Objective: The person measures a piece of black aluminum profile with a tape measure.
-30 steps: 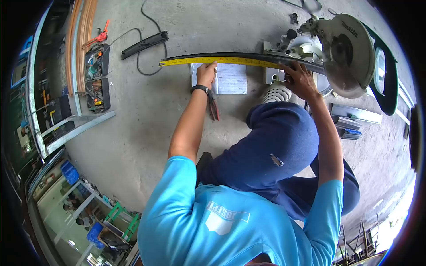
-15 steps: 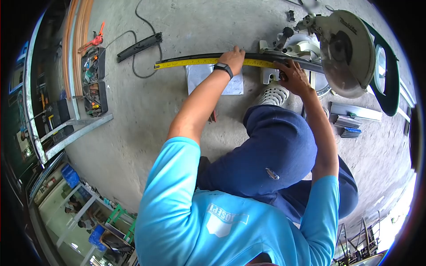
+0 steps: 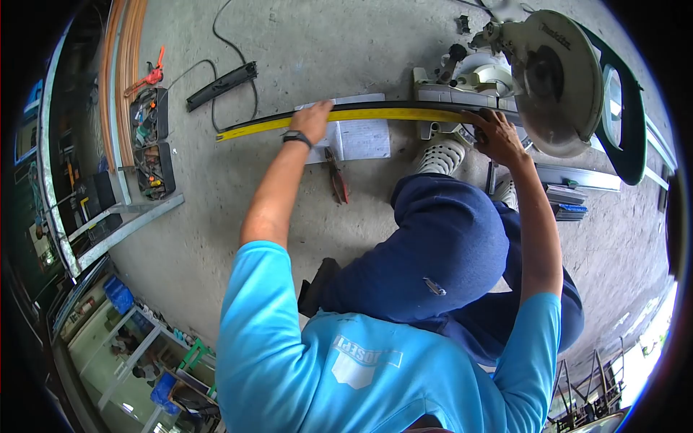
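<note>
A yellow tape measure (image 3: 393, 114) is drawn out along a long dark strip (image 3: 263, 120), its free end at the strip's left end. My left hand (image 3: 312, 121) is closed over the tape and strip, left of the middle of their length. Near the saw, my right hand (image 3: 499, 137) grips the tape measure at its right end; the fingers largely hide the case. The strip's right part lies across the base of a miter saw (image 3: 559, 79). Beneath the tape are paper sheets (image 3: 361, 139), and pliers (image 3: 336, 177) with red handles lie just below them.
A dark bar-shaped piece (image 3: 221, 86) and a cable (image 3: 232, 45) lie on the concrete floor at the upper left. Open tool boxes (image 3: 153, 169) stand beside long brown profiles (image 3: 130, 72). Short metal profiles (image 3: 567, 195) lie right of my feet, below the saw.
My left hand has slid left along the strip, and the tape reaches further left. My right hand has shifted slightly right and down. The pliers now show more fully.
</note>
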`<state>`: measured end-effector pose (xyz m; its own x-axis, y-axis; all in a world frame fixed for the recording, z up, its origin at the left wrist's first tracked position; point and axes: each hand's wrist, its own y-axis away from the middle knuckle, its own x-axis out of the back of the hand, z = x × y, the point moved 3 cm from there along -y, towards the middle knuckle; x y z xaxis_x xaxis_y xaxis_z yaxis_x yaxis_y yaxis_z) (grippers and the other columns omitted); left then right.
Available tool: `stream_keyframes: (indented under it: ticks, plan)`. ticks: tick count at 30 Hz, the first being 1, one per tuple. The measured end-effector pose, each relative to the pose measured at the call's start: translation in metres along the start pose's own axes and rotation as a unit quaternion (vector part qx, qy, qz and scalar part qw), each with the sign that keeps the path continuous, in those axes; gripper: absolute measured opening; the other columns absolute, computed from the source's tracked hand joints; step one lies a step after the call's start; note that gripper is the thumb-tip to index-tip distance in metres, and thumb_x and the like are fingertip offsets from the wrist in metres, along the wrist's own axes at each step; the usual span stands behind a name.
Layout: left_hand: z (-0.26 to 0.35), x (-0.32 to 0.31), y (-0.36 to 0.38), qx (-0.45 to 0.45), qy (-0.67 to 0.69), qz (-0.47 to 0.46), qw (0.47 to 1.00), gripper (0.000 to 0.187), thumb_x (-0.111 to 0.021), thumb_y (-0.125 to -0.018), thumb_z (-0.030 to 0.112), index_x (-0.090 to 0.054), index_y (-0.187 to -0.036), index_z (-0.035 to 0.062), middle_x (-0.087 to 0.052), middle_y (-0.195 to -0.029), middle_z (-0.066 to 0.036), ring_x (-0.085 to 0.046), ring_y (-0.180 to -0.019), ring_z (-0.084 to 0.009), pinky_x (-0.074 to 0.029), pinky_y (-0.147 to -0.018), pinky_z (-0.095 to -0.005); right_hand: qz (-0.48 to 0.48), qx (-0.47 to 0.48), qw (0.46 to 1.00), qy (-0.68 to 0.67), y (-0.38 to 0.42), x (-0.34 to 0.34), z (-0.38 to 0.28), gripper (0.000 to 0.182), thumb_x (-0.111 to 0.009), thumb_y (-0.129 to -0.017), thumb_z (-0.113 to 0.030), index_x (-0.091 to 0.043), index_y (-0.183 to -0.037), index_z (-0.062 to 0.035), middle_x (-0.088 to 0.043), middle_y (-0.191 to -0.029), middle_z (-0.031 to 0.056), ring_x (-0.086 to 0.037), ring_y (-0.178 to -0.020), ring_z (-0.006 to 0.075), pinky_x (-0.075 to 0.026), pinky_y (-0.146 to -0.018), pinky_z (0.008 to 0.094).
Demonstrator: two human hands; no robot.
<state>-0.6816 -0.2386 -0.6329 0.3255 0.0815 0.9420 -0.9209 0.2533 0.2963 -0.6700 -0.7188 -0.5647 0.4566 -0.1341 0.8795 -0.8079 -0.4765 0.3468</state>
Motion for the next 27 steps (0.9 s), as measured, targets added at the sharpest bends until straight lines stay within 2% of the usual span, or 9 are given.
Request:
stream_keyframes:
  ticks: [3,6,8,12,15,21,24,25,27]
  plan:
    - [-0.051,0.009,0.020,0.118,-0.085,-0.045,0.988,0.038,-0.053,-0.094,0.006,-0.059,-0.131,0.0093,-0.065,-0.125,-0.022,-0.072,-0.099,-0.0414,-0.059,-0.084,-0.0507,-0.009,-0.030,0.999,0.025,0.013,0.002,0.021,0.088,-0.083,-0.077,-0.013,-0.047,-0.154,-0.0384,-0.054,-0.138,0.0103,-0.051,-0.128,0.0378,-0.050,-0.106,0.0499]
    - [-0.032,0.025,0.023,0.111,-0.088,-0.032,0.989,0.043,-0.056,-0.091,0.005,-0.056,-0.134,0.0077,-0.061,-0.127,-0.024,-0.073,-0.092,-0.0411,-0.060,-0.079,-0.0503,0.013,-0.009,1.000,0.017,0.015,-0.002,0.031,0.094,-0.084,-0.075,-0.012,-0.045,-0.155,-0.0392,-0.053,-0.141,0.0104,-0.051,-0.127,0.0393,-0.051,-0.107,0.0501]
    - [0.004,0.021,0.010,0.037,-0.050,-0.002,0.998,0.055,-0.060,-0.083,0.001,-0.051,-0.137,0.0068,-0.058,-0.132,-0.022,-0.072,-0.093,-0.0431,-0.059,-0.080,-0.0525,0.010,-0.015,1.000,0.020,0.014,-0.006,0.030,0.095,-0.085,-0.074,-0.012,-0.044,-0.155,-0.0393,-0.052,-0.143,0.0103,-0.051,-0.127,0.0396,-0.051,-0.107,0.0501]
    - [0.099,0.018,-0.025,-0.030,0.022,0.023,0.999,0.051,-0.059,-0.083,0.001,-0.054,-0.134,0.0048,-0.061,-0.128,-0.022,-0.071,-0.092,-0.0422,-0.059,-0.078,-0.0517,-0.007,-0.037,0.999,0.034,0.015,0.000,0.027,0.097,-0.087,-0.073,-0.012,-0.044,-0.155,-0.0393,-0.051,-0.145,0.0103,-0.050,-0.129,0.0396,-0.051,-0.107,0.0500]
    - [0.137,0.003,-0.053,-0.065,0.017,-0.013,0.998,0.042,-0.058,-0.086,0.002,-0.057,-0.128,0.0041,-0.065,-0.122,-0.021,-0.071,-0.096,-0.0409,-0.058,-0.081,-0.0507,-0.017,-0.046,0.998,0.026,0.014,0.001,0.023,0.097,-0.087,-0.073,-0.013,-0.044,-0.156,-0.0389,-0.052,-0.144,0.0109,-0.050,-0.129,0.0398,-0.050,-0.109,0.0502]
    - [0.122,0.002,-0.046,-0.073,0.052,0.027,0.996,0.032,-0.054,-0.090,0.002,-0.060,-0.121,0.0076,-0.068,-0.119,-0.017,-0.070,-0.103,-0.0382,-0.056,-0.088,-0.0508,-0.015,-0.016,1.000,0.012,0.012,0.010,0.018,0.094,-0.086,-0.075,-0.015,-0.044,-0.156,-0.0383,-0.056,-0.136,0.0110,-0.052,-0.128,0.0372,-0.050,-0.106,0.0506]
    - [0.085,0.002,-0.031,-0.046,0.038,-0.009,0.998,0.042,-0.056,-0.090,0.005,-0.057,-0.132,0.0096,-0.066,-0.128,-0.016,-0.069,-0.106,-0.0388,-0.055,-0.090,-0.0505,-0.014,-0.010,0.999,0.032,0.010,0.014,0.010,0.091,-0.085,-0.076,-0.016,-0.045,-0.155,-0.0381,-0.057,-0.131,0.0111,-0.052,-0.127,0.0356,-0.050,-0.105,0.0503]
    - [0.068,0.001,-0.022,-0.050,0.020,-0.001,0.999,0.044,-0.061,-0.089,0.006,-0.056,-0.133,0.0098,-0.064,-0.132,-0.016,-0.069,-0.107,-0.0392,-0.056,-0.089,-0.0501,-0.001,0.000,1.000,0.026,0.008,0.005,0.017,0.091,-0.084,-0.077,-0.016,-0.044,-0.156,-0.0394,-0.056,-0.132,0.0118,-0.052,-0.128,0.0369,-0.049,-0.107,0.0506]
    - [0.034,-0.003,-0.010,-0.004,0.001,-0.003,1.000,0.047,-0.065,-0.087,0.006,-0.058,-0.133,0.0113,-0.065,-0.131,-0.016,-0.069,-0.106,-0.0405,-0.058,-0.086,-0.0507,-0.009,0.006,1.000,0.012,0.008,0.003,0.024,0.092,-0.083,-0.078,-0.016,-0.043,-0.157,-0.0407,-0.056,-0.133,0.0133,-0.051,-0.128,0.0381,-0.049,-0.107,0.0510]
